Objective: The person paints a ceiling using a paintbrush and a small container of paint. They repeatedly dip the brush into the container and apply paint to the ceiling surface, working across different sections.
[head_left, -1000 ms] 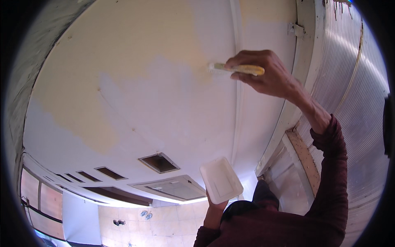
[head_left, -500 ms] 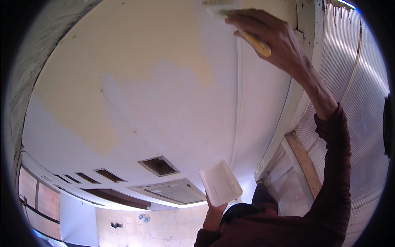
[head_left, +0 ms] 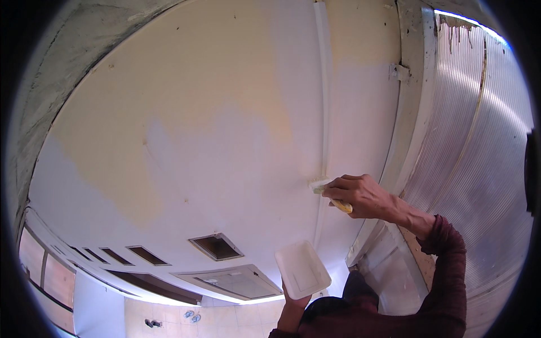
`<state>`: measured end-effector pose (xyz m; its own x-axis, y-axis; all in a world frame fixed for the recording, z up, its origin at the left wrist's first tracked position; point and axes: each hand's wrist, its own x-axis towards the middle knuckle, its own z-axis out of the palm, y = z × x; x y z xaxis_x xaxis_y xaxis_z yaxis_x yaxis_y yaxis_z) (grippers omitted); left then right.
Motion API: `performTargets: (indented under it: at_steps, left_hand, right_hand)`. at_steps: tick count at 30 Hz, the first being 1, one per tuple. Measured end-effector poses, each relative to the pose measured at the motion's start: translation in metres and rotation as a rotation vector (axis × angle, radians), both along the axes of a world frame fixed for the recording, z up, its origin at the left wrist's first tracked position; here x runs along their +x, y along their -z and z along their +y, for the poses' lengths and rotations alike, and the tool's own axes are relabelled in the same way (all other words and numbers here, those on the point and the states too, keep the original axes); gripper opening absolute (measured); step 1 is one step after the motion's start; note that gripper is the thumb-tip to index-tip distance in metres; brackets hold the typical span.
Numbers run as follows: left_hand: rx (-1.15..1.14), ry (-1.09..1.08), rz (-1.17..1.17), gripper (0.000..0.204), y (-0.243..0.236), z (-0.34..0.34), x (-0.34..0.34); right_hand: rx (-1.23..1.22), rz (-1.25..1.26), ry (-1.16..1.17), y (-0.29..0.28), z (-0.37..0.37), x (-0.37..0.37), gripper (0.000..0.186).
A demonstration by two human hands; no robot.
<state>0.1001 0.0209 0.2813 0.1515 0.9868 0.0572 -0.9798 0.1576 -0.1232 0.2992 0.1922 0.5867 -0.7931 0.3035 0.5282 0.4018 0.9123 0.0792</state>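
In my right hand (head_left: 363, 196) is a paintbrush (head_left: 341, 206) with a yellow handle. Its pale, paint-coated bristles are at the wall (head_left: 225, 163), beside a narrow vertical strip (head_left: 323, 107). Fresh white paint covers the wall's lower part and a band by the strip, while cream colour shows higher up. Low in front of me, my left hand (head_left: 294, 304) holds up a white rectangular tray (head_left: 303, 270) from below; most of its fingers are hidden behind the tray. The inside of the tray looks white, and how much paint it holds I cannot tell.
To the right stand a wooden post (head_left: 414, 107) and translucent corrugated sheets (head_left: 484, 124). Low on the wall are a square framed opening (head_left: 216, 247) and a framed window panel (head_left: 234, 281). Slippers (head_left: 192, 316) and dark shoes (head_left: 153, 323) lie on the tiled floor (head_left: 228, 324).
My right hand has brought the paintbrush down from high on the wall to about mid-height beside the strip. The left hand still holds the tray, slightly lower in the picture.
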Motion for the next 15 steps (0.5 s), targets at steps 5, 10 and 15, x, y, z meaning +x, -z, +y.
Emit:
performTargets:
  at_steps: [5, 10, 15]
  left_hand:
    - [0.018, -0.014, 0.004, 0.060, 0.006, -0.002, 0.002]
    - [-0.004, -0.026, 0.018, 0.058, 0.016, -0.002, 0.000]
    - [-0.028, -0.070, 0.032, 0.057, 0.008, -0.001, 0.000]
  right_hand:
    - [-0.016, 0.135, -0.024, -0.091, 0.030, -0.002, 0.019]
    - [0.276, 0.330, 0.078, -0.233, 0.030, -0.005, 0.021]
    - [0.449, 0.453, -0.063, -0.283, 0.018, -0.018, 0.027]
